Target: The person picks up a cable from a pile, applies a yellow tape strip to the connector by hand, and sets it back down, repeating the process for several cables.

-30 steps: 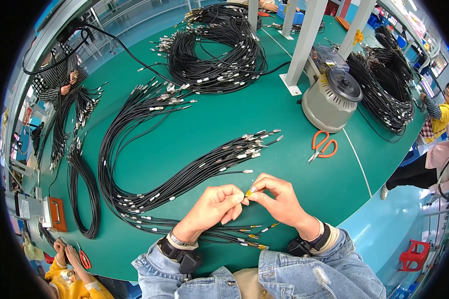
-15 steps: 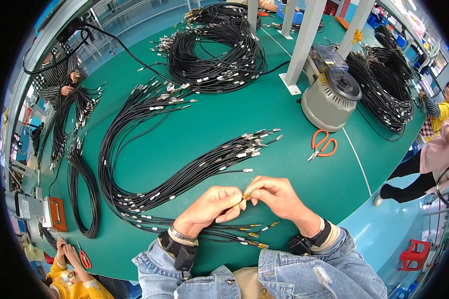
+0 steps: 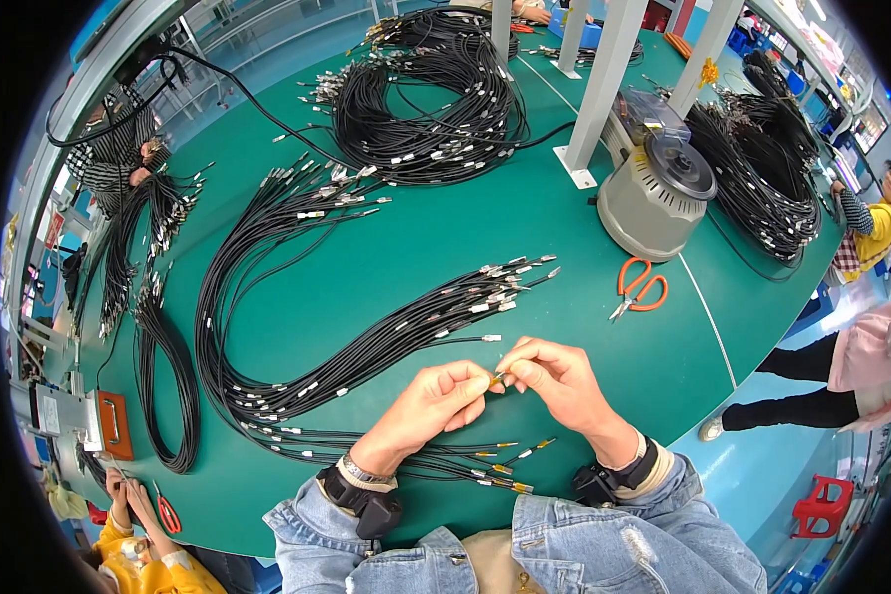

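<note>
Green covers the table (image 3: 584, 267) in front of you, and your two bare hands meet over its near side. Your left hand (image 3: 431, 404) is closed, its thumb and forefinger pinching a small yellow piece (image 3: 497, 381); your right hand (image 3: 556, 386) has its fingertips closed on the same piece from the other side. It looks like a cable end, though your fingers hide most of it and it is too small to be sure. The piece sits between your hands, just above the table.

Near your left forearm, the long bundle of black cables (image 3: 386, 346) bends in a wide curve, its pale-tipped ends (image 3: 510, 282) fanning out beyond your hands. Below your hands, between your wrists, lie a few yellow-marked ends (image 3: 522, 488). To your right and farther off, the orange-handled scissors (image 3: 646, 294) lie near a round grey machine (image 3: 646, 210). A big coil of black cable (image 3: 361, 109) rests toward the far side, well apart from your hands.
</note>
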Action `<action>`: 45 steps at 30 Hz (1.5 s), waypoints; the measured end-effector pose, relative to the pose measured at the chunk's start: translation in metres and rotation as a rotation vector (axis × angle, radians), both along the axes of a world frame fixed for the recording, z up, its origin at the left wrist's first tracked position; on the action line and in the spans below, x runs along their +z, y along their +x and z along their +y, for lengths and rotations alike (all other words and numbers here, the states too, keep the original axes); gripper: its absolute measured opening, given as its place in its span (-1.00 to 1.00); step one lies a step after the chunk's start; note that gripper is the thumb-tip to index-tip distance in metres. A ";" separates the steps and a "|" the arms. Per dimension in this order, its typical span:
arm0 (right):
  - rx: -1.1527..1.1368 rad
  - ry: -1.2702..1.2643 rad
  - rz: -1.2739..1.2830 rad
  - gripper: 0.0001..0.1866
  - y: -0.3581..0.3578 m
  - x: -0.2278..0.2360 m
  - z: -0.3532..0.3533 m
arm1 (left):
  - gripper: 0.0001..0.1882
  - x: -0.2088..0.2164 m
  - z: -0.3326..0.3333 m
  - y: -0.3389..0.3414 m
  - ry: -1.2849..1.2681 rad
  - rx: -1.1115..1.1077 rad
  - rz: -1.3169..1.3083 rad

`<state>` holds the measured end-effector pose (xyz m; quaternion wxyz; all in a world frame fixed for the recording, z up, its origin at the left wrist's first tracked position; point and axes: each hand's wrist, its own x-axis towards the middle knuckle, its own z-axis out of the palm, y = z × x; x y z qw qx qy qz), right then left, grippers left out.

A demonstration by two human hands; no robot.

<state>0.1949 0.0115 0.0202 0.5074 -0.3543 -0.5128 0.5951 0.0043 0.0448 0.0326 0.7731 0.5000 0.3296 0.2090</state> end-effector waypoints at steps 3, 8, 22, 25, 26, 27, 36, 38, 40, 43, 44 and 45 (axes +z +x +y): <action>-0.051 0.011 0.026 -0.87 -0.002 0.004 -0.001 | -0.71 -0.001 0.001 0.000 -0.005 0.009 -0.008; -0.019 0.068 0.012 -0.89 -0.001 -0.004 -0.001 | -0.71 0.001 -0.002 0.002 -0.028 0.012 0.023; 0.295 -0.001 -0.477 -0.91 0.038 0.001 0.004 | -0.88 -0.026 0.005 -0.003 0.779 0.178 0.420; 0.324 0.182 -0.609 -0.92 0.045 -0.005 0.005 | -0.85 -0.027 0.018 -0.011 1.303 0.268 0.748; 0.269 0.321 -0.668 -0.92 0.045 -0.007 0.006 | -0.84 -0.029 0.019 -0.011 1.324 0.275 0.801; 0.213 0.460 -0.724 -0.93 0.045 -0.009 0.007 | -0.82 -0.030 0.019 -0.011 1.345 0.281 0.855; 0.075 -0.073 -0.698 -0.89 0.022 -0.004 0.022 | -0.85 -0.039 0.020 -0.011 1.343 0.251 0.896; -0.032 0.086 -0.713 -0.87 0.009 -0.011 0.022 | -0.85 -0.038 0.019 -0.011 1.351 0.251 0.868; -0.077 0.171 -0.718 -0.87 0.003 -0.016 0.024 | -0.85 -0.036 0.018 -0.012 1.358 0.258 0.829; -0.129 0.266 -0.803 -0.86 0.001 -0.021 0.026 | -0.84 -0.032 0.009 -0.014 1.311 0.275 0.729; -0.124 0.267 -0.801 -0.86 0.000 -0.020 0.027 | -0.83 -0.032 0.006 -0.016 1.286 0.284 0.682; -0.060 0.234 -0.808 -0.87 0.002 -0.018 0.028 | -0.83 -0.032 0.005 -0.017 1.284 0.286 0.687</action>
